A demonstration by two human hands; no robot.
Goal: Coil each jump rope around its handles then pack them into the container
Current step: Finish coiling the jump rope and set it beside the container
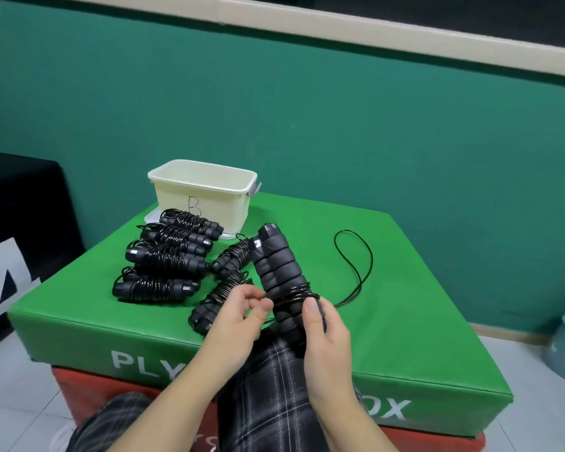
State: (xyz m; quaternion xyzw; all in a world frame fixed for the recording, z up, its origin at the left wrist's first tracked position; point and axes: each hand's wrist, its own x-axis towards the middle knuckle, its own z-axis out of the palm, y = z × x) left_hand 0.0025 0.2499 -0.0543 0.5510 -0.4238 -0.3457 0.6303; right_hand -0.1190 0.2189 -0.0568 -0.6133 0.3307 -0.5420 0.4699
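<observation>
Green padded plyo box (388, 321) serves as the surface, stacked on a red box (79, 386) over a pale tiled floor. At its far left corner stands a cream rectangular plastic container (209, 197) marked with a letter B, open at the top. Just in front of it lie six black jump ropes already coiled around their handles (163, 262), four in a row at the left and two nearer the middle. A pair of black foam-gripped handles (279, 272) is held tilted above the surface; the right hand (327, 337) grips their lower end, fingers curled round them and thumb pressing a few turns of thin black cord (356, 265). The cord's loose loop trails across the surface to the right. The left hand (238, 321) pinches the cord just beside the handles.
</observation>
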